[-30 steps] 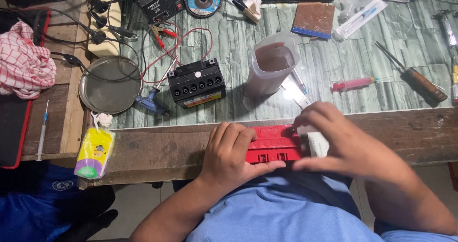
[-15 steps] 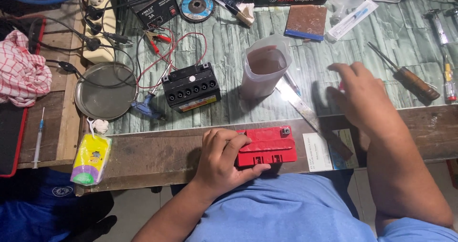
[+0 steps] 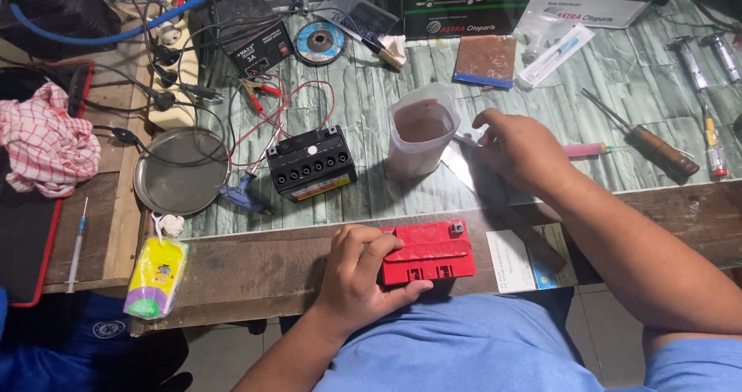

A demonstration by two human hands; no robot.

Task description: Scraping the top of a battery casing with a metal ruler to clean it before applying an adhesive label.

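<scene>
Head view: looking down on a workbench, person in blue shirt at the near edge.
L hand (image 3: 357, 280): at near edge of the wooden bench (image 3: 255, 264), fingers wrapped over the left end of the red battery (image 3: 427, 251), thumb under its near side; holding it.
Red battery: lies flat on the wood strip at the near edge, about mid-bench, partly overhanging toward the person's lap.
Paper card (image 3: 519, 262): just right of the red battery, on the wood, part under the R forearm.
R hand (image 3: 519, 151): farther in, over the green-tiled top, fingers loosely spread, palm down, holding nothing; fingertips just beside the plastic cup (image 3: 420, 129). Touching it or not: can't tell.
Plastic cup: upright, brownish liquid inside, mid-bench.
Black battery (image 3: 311, 162): left of the cup, row of open cell holes on top, red wires running to it.
Round metal pan (image 3: 180, 169): left of black battery, near the left edge.
Screwdriver (image 3: 645, 139): wooden handle, right side.
Charger box (image 3: 247, 40): far-left corner, with grinding disc (image 3: 320, 42) beside it.
</scene>
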